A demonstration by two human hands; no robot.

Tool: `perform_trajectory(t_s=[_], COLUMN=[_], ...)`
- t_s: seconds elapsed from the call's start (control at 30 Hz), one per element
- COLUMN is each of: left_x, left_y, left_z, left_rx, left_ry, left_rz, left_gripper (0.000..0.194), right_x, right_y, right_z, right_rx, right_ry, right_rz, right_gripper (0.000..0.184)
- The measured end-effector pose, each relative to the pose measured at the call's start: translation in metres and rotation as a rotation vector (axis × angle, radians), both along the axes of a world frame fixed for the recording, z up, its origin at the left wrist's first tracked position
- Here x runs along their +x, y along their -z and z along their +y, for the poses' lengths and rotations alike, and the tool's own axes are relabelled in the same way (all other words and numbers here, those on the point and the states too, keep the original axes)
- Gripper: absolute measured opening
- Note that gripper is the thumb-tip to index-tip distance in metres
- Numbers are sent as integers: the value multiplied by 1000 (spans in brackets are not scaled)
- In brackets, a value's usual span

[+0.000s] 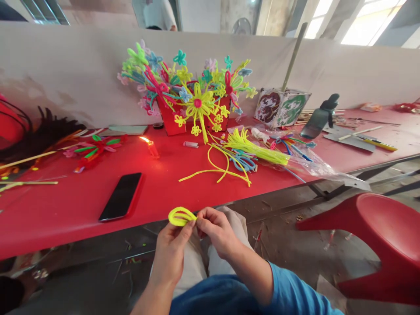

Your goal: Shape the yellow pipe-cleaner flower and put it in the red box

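My left hand [172, 249] and my right hand [216, 229] meet above my lap, just below the edge of the red table [65, 205]. Both pinch a yellow pipe cleaner [180, 216] bent into small loops, the left hand under the loops, the right gripping the twisted end. On the table ahead lie loose yellow pipe cleaners [216, 168] and a bundle of yellow-green ones [256, 148] in clear plastic. Red pots hold a bouquet of pipe-cleaner flowers [190, 87] at the back.
A black phone [120, 196] lies on the table at the left, a lit candle [151, 147] behind it. A painted box [280, 106], a small fan [320, 114] and tools sit at the right. A red plastic chair [383, 245] stands at right.
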State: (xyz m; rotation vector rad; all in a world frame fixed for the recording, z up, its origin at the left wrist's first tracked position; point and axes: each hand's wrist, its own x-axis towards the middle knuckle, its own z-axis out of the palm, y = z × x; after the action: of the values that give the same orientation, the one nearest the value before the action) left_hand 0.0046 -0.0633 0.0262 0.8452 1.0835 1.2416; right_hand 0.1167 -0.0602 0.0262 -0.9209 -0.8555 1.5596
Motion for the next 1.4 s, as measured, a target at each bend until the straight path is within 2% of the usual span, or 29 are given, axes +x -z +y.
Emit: perform_trajectory(t_s=[0.2,0.37,0.5,0.57,0.63,0.9,1.07,1.27,1.4], left_x=[0,-3,-6,-5,-3,4,1,-5,-10], left_y=[-4,-2,-4,-6,-8,-11,-15,-11,-8], left_z=[-8,-12,-10,-8,-5,-3,-5,5,9], left_rx=[-10,55,65,23,-38,-80,-74,-63,-76], left_ry=[7,-23,85,158,178,46,66,-148,-189], left_rz=[-10,80,51,-31,-129,-247,-234,-198,-173], left_gripper=[11,16,13,10,9,11,12,15,15], right_x=[-3,-3,0,1,0,-10,-8,-5,-5], right_y=[-3,-6,-9,-11,-11,-3,-1,1,3], right_z=[-10,-15,-15,-14,-11,-7,-7,-7,-7], right_rx=[9,17,37,38,21,-60,-104,-68,-54], right_ry=[-1,15,14,10,13,93,60,133,134], right_rz=[1,-14,-51,-58,-31,133,153,38,-14], right_gripper=[17,21,20,19,18,17,17,19,17])
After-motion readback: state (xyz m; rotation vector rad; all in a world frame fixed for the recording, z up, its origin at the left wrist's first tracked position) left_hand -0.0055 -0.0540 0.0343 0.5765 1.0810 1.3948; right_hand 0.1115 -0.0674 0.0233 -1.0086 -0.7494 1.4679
